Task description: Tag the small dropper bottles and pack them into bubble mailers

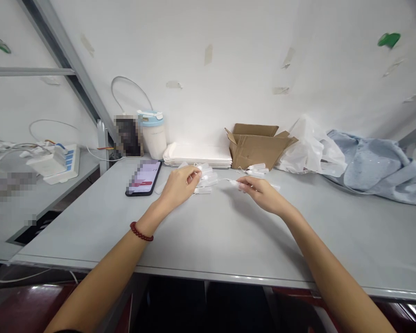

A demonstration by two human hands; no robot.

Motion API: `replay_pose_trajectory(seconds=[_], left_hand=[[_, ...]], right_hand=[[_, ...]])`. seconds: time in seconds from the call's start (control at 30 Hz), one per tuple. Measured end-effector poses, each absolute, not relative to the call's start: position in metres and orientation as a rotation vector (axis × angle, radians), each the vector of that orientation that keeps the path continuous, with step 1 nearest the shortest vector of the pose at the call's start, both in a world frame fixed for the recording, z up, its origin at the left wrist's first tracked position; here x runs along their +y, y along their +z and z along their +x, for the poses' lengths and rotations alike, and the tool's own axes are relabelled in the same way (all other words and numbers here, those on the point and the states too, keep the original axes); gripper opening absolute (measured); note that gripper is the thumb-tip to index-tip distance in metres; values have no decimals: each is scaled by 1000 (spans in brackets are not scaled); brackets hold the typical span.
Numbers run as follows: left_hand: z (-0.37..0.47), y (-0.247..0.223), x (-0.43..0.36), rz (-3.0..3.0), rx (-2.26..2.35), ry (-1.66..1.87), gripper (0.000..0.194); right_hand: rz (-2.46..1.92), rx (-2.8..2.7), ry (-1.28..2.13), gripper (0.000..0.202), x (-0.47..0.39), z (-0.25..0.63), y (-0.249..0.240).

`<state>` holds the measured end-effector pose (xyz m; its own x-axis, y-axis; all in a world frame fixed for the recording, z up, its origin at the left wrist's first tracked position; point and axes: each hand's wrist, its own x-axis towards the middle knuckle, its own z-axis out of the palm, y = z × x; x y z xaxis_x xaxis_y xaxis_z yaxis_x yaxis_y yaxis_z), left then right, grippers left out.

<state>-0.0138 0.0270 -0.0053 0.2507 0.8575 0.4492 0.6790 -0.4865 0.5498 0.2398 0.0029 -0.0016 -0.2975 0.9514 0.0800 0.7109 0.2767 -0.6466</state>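
Observation:
My right hand (260, 190) pinches a small translucent plastic piece with a thin white cord (225, 180) sticking out to the left. Part of this piece is covered by my fingers. At the left, my left hand (180, 185) is closed, thumb against fingertips, beside a pile of similar clear plastic pieces (208, 178). Whatever is between its fingertips is too small to make out. Behind my right hand lies a second little group of clear pieces with white cords (257, 169), close to the cardboard box.
A phone (144, 178) lies left of my left hand. Along the wall stand a lidded cup (154, 138), a stack of white sheets or envelopes (197, 155), an open cardboard box (256, 148), a white plastic bag (310, 150) and blue cloth (374, 162). A power strip (71, 164) sits far left.

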Motion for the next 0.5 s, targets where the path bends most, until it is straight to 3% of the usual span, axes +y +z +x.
replay_pose_trajectory(seconds=[0.23,0.5], left_hand=[[-2,-9,21,2159,1300,814,32],[4,-9,15,1997,1120,807,24]], right_hand=[[-1337,-1972,861,34,0,231,-4],[-1330,-1973,874,36,-2,225,-3]])
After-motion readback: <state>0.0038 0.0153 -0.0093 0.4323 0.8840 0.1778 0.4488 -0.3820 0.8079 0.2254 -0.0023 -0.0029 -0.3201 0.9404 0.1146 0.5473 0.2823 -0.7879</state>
